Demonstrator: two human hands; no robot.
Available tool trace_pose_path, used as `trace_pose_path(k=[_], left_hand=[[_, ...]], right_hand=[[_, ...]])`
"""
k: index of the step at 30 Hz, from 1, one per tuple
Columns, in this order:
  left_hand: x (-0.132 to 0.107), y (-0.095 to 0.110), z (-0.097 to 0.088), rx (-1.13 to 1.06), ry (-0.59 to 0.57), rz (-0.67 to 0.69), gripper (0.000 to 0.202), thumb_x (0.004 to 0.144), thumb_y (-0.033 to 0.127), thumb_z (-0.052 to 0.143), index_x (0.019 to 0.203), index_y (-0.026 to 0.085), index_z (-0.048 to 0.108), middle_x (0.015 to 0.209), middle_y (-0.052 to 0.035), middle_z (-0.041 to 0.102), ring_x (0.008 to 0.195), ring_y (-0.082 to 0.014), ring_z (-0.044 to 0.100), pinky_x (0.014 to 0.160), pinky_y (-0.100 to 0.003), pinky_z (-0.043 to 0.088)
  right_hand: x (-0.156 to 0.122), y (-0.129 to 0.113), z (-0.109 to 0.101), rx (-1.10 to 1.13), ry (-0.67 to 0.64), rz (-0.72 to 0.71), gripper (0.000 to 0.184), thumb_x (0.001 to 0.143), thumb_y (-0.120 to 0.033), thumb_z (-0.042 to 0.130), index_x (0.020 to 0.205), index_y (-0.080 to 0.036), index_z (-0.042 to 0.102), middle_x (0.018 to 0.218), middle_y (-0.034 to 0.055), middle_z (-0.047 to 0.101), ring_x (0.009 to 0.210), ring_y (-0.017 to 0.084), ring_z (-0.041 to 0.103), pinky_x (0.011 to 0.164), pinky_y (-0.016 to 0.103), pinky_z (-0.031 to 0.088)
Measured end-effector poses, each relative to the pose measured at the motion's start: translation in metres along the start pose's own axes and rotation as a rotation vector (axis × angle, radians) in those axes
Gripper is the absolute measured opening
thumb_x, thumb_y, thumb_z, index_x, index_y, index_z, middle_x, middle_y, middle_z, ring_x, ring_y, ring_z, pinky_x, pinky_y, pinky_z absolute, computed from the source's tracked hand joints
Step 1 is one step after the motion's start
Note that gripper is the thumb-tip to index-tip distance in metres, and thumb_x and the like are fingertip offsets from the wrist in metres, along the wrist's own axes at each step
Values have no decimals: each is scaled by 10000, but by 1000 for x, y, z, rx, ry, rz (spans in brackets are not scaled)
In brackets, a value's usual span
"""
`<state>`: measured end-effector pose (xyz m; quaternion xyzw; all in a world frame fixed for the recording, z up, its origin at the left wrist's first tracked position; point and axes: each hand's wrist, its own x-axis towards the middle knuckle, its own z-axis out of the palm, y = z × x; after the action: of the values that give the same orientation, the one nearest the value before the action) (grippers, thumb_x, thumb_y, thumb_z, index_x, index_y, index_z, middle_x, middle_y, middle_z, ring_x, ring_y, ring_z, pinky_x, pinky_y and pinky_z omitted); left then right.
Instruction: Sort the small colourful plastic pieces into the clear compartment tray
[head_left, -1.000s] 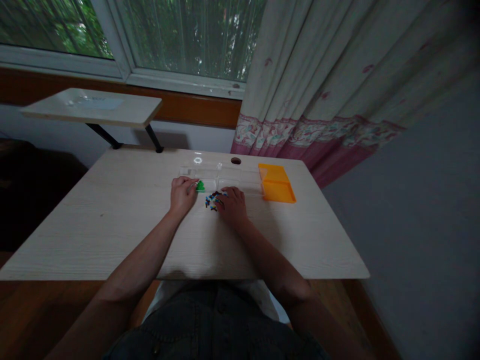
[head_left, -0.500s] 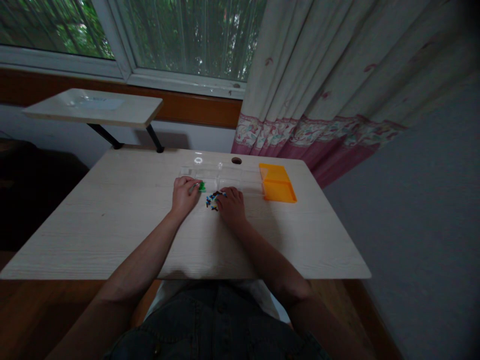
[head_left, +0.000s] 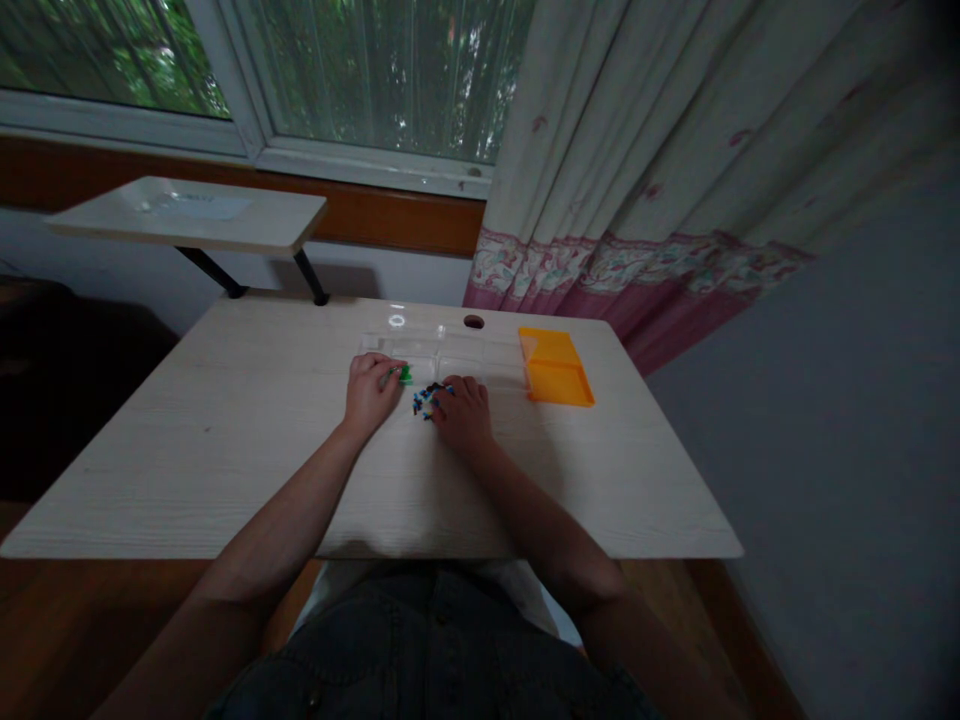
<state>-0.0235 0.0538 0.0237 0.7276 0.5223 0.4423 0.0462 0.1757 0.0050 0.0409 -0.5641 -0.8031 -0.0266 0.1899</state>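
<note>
My left hand is over the near left of a clear compartment box. Its fingers are pinched together at some small bright green pieces, which stick out past the fingertips. My right hand rests on the tabletop just in front of the box, its fingers bent down at the right side of a loose pile of small pieces in blue, black and white. The fingertips touch the pile; whether a piece is between them is too small to make out.
An open orange case lies at the box's right end. Behind it is a round hole in the tabletop. A small raised shelf stands at the back left, and a curtain hangs at the back right.
My right fingers have shifted slightly at the pile, and some of its pieces lie a little closer together. My left hand has stayed nearly still at the green pieces.
</note>
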Motion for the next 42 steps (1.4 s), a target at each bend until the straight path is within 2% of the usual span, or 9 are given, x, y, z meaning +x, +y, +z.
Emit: trace_pose_path(k=[5, 12, 24, 27, 33, 37, 42], left_hand=[[0, 0, 0, -9, -12, -19, 208, 906, 276, 555, 1013, 245, 731, 968, -71, 632, 988, -235, 533, 962, -432, 406], [0, 0, -1, -16, -10, -4, 209, 900, 274, 557, 1000, 229, 735, 953, -63, 630, 987, -233, 541, 955, -424, 413], [0, -3, 2, -18, -31, 16, 206, 900, 268, 563, 1003, 221, 735, 954, -63, 629, 971, -223, 547, 924, -405, 432], [-1, -1, 1, -50, -86, 70, 211, 903, 266, 560, 1017, 222, 732, 955, -60, 629, 968, -217, 550, 905, -392, 442], [-3, 6, 0, -74, -292, 285, 230, 908, 265, 551, 1059, 245, 724, 987, -63, 636, 1006, -222, 540, 917, -400, 436], [-4, 6, 2, -54, -326, 328, 237, 912, 285, 550, 1065, 231, 723, 1002, -68, 639, 1000, -225, 536, 912, -400, 436], [-4, 7, 3, -57, -344, 317, 242, 910, 341, 571, 1068, 239, 724, 1007, -63, 649, 1002, -224, 542, 919, -404, 434]], right_hand=[[-1, 1, 2, -3, 22, 1, 208, 884, -337, 632, 1067, -246, 675, 1204, 77, 588, 1112, 257, 444, 916, 401, 326], [1, 4, 7, -12, 34, -14, 110, 914, -272, 601, 942, -245, 705, 1175, 66, 596, 1089, 239, 448, 894, 388, 332], [1, 5, 11, 51, 77, -34, 66, 858, -281, 667, 900, -237, 693, 1128, 47, 632, 1067, 235, 471, 887, 386, 325], [1, 5, 10, 76, 65, -23, 85, 844, -299, 680, 905, -242, 698, 1116, 49, 637, 1068, 235, 476, 893, 383, 327], [2, 7, 9, 105, 76, 13, 106, 854, -292, 661, 938, -252, 711, 1110, 53, 643, 1062, 232, 488, 896, 379, 329], [2, 10, 6, 119, 98, 29, 113, 858, -293, 653, 943, -257, 718, 1131, 53, 644, 1066, 233, 493, 901, 380, 327], [3, 12, 5, 138, 136, 23, 122, 867, -303, 648, 953, -261, 723, 1129, 42, 653, 1061, 221, 505, 900, 370, 323]])
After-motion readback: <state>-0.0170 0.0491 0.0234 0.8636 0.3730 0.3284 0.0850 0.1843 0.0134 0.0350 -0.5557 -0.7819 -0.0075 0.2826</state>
